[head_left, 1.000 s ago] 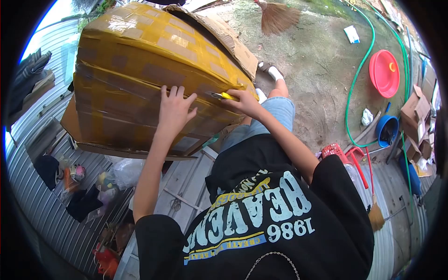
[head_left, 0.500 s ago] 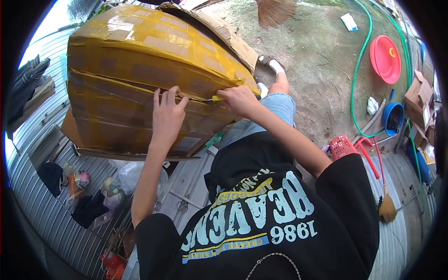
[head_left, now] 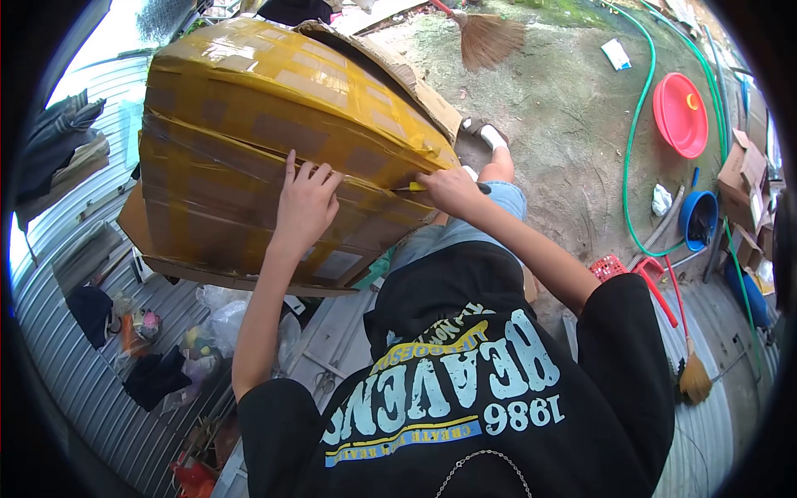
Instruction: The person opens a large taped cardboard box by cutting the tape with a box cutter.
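A large cardboard box (head_left: 241, 187) covered in yellow tape fills the upper left, with a long slit or seam running along its near side. My left hand (head_left: 307, 199) lies on that side just below the seam, its fingers spread. To the right, my right hand (head_left: 451, 192) is closed around a tool (head_left: 413, 187) with a yellow and black handle. The tool points left toward the box near the seam's right end, and its tip is too small to make out clearly.
A straw broom (head_left: 488, 41) lies at the top. On the right are a green hose (head_left: 633, 158), a pink basin (head_left: 681, 114), a blue bucket (head_left: 699, 217), a red basket (head_left: 608, 267) and cardboard boxes (head_left: 741, 178). Plastic bags (head_left: 224, 319) lie lower left.
The box appears slightly lower and farther right. The tool in my right hand has come away from the left hand, and my left fingers have spread out on the box.
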`<action>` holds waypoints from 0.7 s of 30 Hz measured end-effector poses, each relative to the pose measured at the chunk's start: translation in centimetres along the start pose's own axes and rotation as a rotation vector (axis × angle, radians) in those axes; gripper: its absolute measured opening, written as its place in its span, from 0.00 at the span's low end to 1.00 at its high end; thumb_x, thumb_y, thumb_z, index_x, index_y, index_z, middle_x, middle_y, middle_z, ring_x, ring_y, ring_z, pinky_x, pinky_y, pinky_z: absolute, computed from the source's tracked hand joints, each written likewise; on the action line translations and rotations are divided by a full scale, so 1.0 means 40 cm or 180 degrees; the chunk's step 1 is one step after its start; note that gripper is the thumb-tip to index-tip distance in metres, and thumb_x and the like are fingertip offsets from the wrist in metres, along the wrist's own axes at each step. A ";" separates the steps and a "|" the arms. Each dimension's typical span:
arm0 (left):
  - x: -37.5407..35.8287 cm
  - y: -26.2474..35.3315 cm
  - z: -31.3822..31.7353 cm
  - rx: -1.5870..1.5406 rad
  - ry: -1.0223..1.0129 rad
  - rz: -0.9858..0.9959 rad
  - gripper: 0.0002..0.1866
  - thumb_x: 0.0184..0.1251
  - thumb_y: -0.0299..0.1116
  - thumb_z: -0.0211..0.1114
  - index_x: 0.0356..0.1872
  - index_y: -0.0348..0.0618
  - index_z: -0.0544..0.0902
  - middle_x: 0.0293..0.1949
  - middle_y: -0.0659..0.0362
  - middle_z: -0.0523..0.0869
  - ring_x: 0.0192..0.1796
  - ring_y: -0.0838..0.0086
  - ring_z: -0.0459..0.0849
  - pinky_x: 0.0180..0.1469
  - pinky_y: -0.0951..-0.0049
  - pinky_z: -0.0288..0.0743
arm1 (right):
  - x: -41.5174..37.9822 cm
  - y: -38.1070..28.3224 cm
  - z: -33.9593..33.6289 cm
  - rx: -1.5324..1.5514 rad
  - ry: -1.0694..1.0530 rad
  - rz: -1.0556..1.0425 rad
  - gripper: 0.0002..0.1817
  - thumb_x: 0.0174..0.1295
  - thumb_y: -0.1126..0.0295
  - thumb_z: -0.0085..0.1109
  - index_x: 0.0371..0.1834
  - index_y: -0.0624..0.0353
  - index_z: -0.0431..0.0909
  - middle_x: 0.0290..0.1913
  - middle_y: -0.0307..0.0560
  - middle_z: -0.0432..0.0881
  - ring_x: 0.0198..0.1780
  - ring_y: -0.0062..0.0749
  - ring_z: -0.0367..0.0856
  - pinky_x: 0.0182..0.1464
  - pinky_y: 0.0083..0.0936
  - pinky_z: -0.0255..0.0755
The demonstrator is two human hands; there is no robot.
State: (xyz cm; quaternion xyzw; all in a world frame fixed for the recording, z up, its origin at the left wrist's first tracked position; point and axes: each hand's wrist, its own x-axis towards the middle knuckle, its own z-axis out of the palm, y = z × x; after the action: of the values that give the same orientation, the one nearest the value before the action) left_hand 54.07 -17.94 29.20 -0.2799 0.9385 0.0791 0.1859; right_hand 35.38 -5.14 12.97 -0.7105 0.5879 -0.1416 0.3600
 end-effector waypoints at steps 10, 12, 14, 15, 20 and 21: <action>0.022 0.028 0.016 0.0340 0.0121 -0.0255 0.12 0.50 0.30 0.61 0.38 0.45 0.80 0.42 0.56 0.77 0.50 0.62 0.73 0.66 0.54 0.51 | 0.257 -0.124 -0.276 0.0757 0.1986 0.0730 0.40 0.36 0.53 0.73 0.48 0.63 0.62 0.38 0.60 0.77 0.40 0.55 0.78 0.42 0.41 0.71; 0.034 0.034 0.033 0.0433 0.0073 -0.0482 0.11 0.51 0.30 0.59 0.38 0.46 0.81 0.41 0.57 0.78 0.50 0.63 0.73 0.66 0.54 0.52 | 0.324 -0.132 -0.278 0.0770 0.1734 0.0848 0.42 0.36 0.54 0.74 0.50 0.64 0.60 0.40 0.62 0.77 0.42 0.55 0.77 0.43 0.41 0.70; 0.045 0.042 0.059 0.0492 0.0035 -0.0726 0.11 0.52 0.30 0.58 0.38 0.47 0.81 0.39 0.58 0.80 0.51 0.63 0.73 0.65 0.55 0.52 | 0.364 -0.138 -0.263 0.0741 0.1472 0.0961 0.44 0.35 0.55 0.74 0.52 0.64 0.57 0.42 0.63 0.76 0.44 0.56 0.76 0.44 0.41 0.70; 0.059 0.048 0.072 0.0515 -0.0014 -0.0780 0.10 0.53 0.30 0.56 0.37 0.48 0.81 0.37 0.59 0.80 0.51 0.64 0.73 0.66 0.55 0.51 | 0.375 -0.127 -0.251 0.0656 0.1393 0.1107 0.44 0.36 0.56 0.74 0.52 0.63 0.56 0.43 0.63 0.76 0.45 0.55 0.76 0.44 0.41 0.70; 0.058 0.077 0.092 0.0414 0.0122 -0.0851 0.10 0.56 0.31 0.53 0.36 0.50 0.82 0.36 0.60 0.81 0.51 0.65 0.73 0.69 0.55 0.46 | 0.353 -0.122 -0.301 0.0411 0.1197 0.1154 0.39 0.40 0.61 0.72 0.52 0.60 0.57 0.44 0.61 0.76 0.44 0.55 0.77 0.45 0.40 0.71; 0.060 0.080 0.098 0.0440 0.0201 -0.0921 0.10 0.56 0.31 0.53 0.36 0.50 0.82 0.36 0.60 0.81 0.51 0.65 0.73 0.69 0.55 0.46 | 0.349 -0.122 -0.298 0.0372 0.1228 0.1105 0.38 0.41 0.61 0.71 0.51 0.60 0.57 0.44 0.61 0.75 0.44 0.55 0.77 0.44 0.40 0.71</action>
State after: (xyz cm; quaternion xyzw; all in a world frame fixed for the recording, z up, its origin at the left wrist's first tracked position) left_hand 51.64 -15.48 24.82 -0.4010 0.8970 -0.0221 0.1847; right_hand 35.26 -22.10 21.51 -0.5368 0.7495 -0.2443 0.3007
